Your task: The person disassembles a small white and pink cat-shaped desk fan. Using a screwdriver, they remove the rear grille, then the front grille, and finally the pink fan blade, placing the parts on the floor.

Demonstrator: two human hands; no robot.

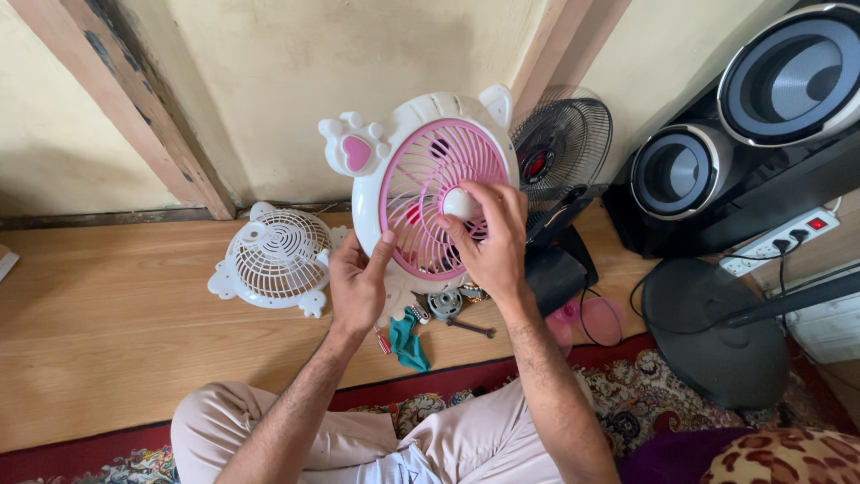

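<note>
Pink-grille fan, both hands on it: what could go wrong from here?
1. The left hand grips only the rim of the white and pink fan, held upright off the floor; it might slip and drop.
2. The right hand presses the grille's white centre cap; thin ribs may flex or crack.
3. Small parts lie loose underneath; a dropped fan could scatter them.

Two hands, left (pixel 356 285) and right (pixel 488 240), were on one pink-and-white fan front (pixel 430 184); one white grille (pixel 279 260) lay on the floor; one black fan (pixel 562 148) stood behind; two speakers (pixel 757 116); one power strip (pixel 779 240).
</note>
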